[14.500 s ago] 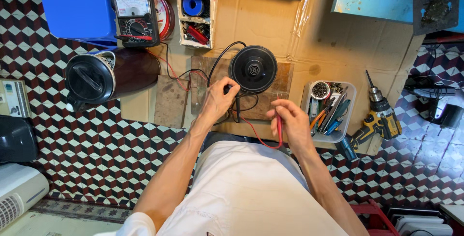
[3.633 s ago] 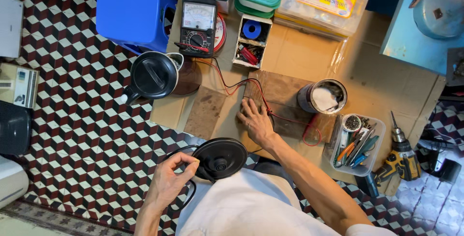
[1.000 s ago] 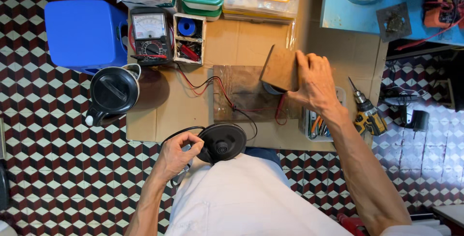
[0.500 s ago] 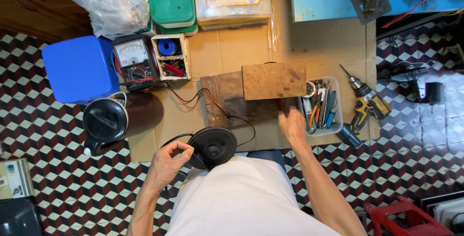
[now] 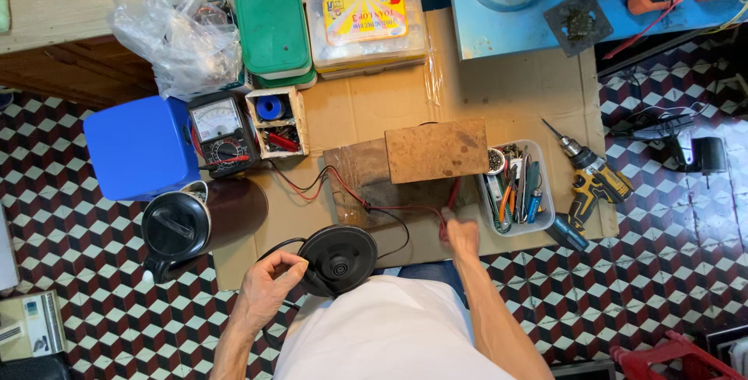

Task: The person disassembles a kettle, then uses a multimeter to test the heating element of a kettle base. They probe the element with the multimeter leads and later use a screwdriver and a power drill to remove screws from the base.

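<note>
On the cardboard, the left hand (image 5: 269,290) gripped the black round base (image 5: 338,259) (by its rim); the right hand (image 5: 461,232) closed on red probes (image 5: 450,197).

My right hand (image 5: 461,233) hides what it grips, and the tray's (image 5: 545,210) tools are too small to tell.

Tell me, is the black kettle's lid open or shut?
Shut: the kettle shows its black lid flat across the top, no opening seen.
</note>
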